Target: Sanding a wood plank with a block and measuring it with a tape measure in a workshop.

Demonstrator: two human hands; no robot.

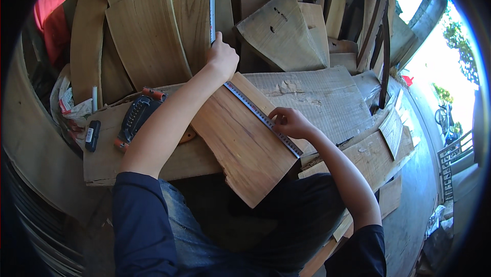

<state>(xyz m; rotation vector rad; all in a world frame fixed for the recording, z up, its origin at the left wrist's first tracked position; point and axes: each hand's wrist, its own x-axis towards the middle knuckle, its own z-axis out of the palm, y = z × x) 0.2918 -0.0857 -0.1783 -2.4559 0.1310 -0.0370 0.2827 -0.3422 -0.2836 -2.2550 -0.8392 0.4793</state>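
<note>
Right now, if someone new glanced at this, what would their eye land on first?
Probably the pale measuring tape slanting across the brown board at the centre, with the left hand at its upper end and the right hand on it lower down. Next might come the bright red object at upper left, beside the wooden planks standing behind.

The board [240,141] is warm brown, streaked with darker grain. The tape measure [252,107] is silvery with dark markings; the desk [340,93] is grey-brown, finely striped; the sleeves [140,220] are navy.
</note>
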